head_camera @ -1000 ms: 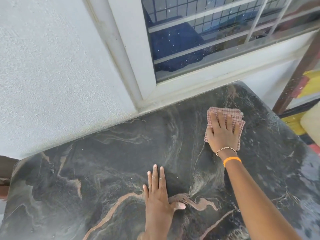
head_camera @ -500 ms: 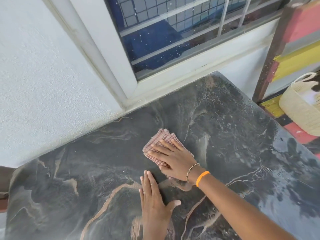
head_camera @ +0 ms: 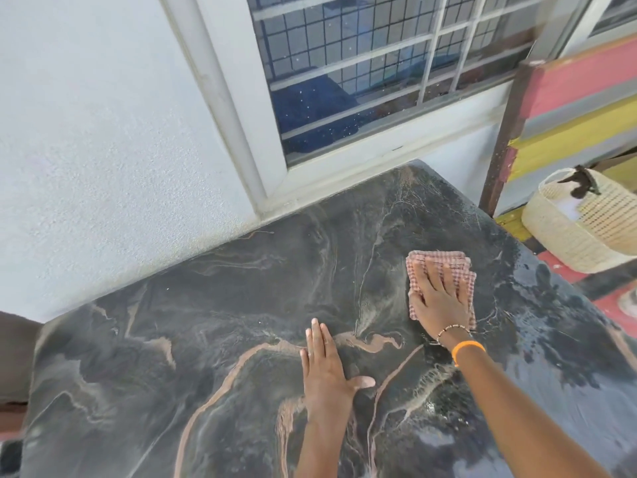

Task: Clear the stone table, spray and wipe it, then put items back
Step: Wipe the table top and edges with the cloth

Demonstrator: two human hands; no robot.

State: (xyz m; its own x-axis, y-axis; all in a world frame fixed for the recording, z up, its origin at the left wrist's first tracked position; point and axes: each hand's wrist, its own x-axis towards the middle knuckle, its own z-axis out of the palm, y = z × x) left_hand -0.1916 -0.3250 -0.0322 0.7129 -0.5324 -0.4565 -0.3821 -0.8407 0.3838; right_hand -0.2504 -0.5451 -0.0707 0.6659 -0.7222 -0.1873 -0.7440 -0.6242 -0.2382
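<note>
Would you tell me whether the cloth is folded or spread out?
Folded: the cloth shows stacked layered edges under the right hand.

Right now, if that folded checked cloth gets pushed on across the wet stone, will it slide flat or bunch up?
The cloth is probably floppy: its layered edges show beyond the right hand. It should slide while the flat fingers press it. The stone table looks wet near it, so it may drag and its uncovered edges may curl.

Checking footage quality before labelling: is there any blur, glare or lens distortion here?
Head view: wide-angle bends the window frame; the right hand and cloth look slightly motion-smeared; the wet stone table reflects pale sky at right; light is soft daylight.
</note>
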